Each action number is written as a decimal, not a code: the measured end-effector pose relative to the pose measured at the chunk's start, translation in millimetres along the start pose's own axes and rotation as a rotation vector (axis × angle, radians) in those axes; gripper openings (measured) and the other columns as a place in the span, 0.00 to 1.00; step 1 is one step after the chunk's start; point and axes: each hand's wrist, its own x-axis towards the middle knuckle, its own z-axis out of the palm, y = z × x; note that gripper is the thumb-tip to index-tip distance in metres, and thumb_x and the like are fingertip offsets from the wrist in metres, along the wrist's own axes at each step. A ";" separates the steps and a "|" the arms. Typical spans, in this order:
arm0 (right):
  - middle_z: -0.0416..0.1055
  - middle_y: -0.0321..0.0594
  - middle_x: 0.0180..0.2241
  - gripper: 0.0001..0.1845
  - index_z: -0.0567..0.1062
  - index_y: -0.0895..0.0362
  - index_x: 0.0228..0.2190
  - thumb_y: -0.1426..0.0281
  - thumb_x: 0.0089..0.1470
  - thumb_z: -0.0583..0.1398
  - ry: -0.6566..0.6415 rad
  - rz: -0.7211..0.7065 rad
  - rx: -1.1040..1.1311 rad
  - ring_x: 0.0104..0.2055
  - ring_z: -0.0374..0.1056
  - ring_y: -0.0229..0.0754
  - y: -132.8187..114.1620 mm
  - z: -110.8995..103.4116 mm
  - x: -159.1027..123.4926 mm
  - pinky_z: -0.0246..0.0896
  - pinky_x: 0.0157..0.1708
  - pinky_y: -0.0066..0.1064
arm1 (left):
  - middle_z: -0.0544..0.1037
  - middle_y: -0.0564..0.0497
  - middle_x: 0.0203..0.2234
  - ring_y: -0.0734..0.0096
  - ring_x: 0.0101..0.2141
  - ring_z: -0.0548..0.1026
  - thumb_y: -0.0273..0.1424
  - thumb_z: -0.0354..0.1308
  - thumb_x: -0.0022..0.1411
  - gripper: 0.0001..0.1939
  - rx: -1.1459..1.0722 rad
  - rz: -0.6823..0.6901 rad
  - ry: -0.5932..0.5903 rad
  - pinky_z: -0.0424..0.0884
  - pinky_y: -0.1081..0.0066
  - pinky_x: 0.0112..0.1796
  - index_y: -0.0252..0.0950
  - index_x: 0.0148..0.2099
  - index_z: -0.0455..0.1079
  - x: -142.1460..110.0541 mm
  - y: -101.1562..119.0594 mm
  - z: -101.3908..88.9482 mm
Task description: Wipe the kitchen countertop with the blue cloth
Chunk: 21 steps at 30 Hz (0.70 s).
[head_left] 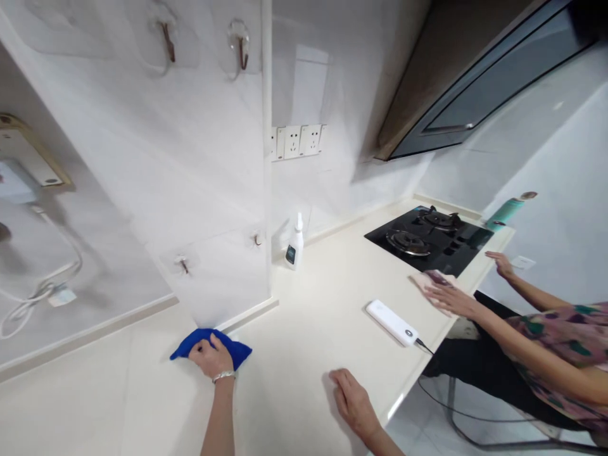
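Observation:
My left hand (212, 358), with a silver bracelet at the wrist, is closed on a blue cloth (240, 353). The cloth is bunched on the cream countertop (294, 342), against the foot of the white tiled wall corner. Loosely bent, my right hand (352, 403) rests on the counter near its front edge and holds nothing. Beyond it lies a white oblong device (392, 322) with a black cable plugged into its near end. Further back, a white spray bottle (295, 244) with a dark label stands upright by the wall.
On the right, another person's hand (449, 297) presses a pinkish cloth (425, 282) on the counter beside a black gas hob (427, 237). A green bottle (506, 210) is at the far end. A range hood (475, 95) overhangs the hob. Wall hooks (183, 265) stick out at left.

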 end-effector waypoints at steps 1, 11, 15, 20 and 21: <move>0.69 0.40 0.39 0.20 0.66 0.52 0.47 0.81 0.55 0.48 -0.008 0.005 0.007 0.40 0.70 0.39 0.0 -0.4 0.4 0.70 0.41 0.32 | 0.65 0.37 0.40 0.50 0.49 0.63 0.39 0.47 0.63 0.17 -0.001 0.010 0.005 0.66 0.49 0.49 0.32 0.33 0.69 -3.0 4.0 2.8; 0.68 0.40 0.40 0.23 0.65 0.52 0.46 0.83 0.51 0.49 -0.037 0.051 0.071 0.41 0.68 0.39 -2.0 -5.0 4.9 0.68 0.42 0.31 | 0.63 0.40 0.39 0.60 0.41 0.66 0.39 0.43 0.66 0.20 0.010 0.224 -0.199 0.70 0.58 0.43 0.29 0.39 0.70 -66.3 54.7 62.3; 0.68 0.39 0.39 0.23 0.65 0.51 0.47 0.82 0.51 0.49 -0.035 0.075 0.088 0.41 0.68 0.39 -0.4 -2.8 5.0 0.67 0.41 0.30 | 0.65 0.42 0.39 0.62 0.41 0.67 0.37 0.45 0.67 0.18 0.013 0.347 -0.332 0.71 0.61 0.42 0.32 0.43 0.72 -77.3 78.0 79.9; 0.68 0.38 0.37 0.20 0.65 0.51 0.43 0.81 0.51 0.49 -0.072 0.109 0.097 0.38 0.68 0.39 2.9 -0.8 5.9 0.66 0.38 0.30 | 0.66 0.41 0.39 0.62 0.41 0.68 0.34 0.44 0.67 0.19 0.104 0.515 -0.527 0.71 0.67 0.38 0.33 0.48 0.73 -73.6 103.4 79.8; 0.68 0.38 0.36 0.19 0.66 0.51 0.43 0.81 0.52 0.49 -0.067 0.114 0.089 0.37 0.67 0.39 2.5 -1.5 6.4 0.66 0.38 0.30 | 0.66 0.41 0.40 0.62 0.41 0.68 0.33 0.44 0.67 0.18 0.131 0.536 -0.562 0.71 0.67 0.37 0.33 0.49 0.73 -71.8 107.8 77.7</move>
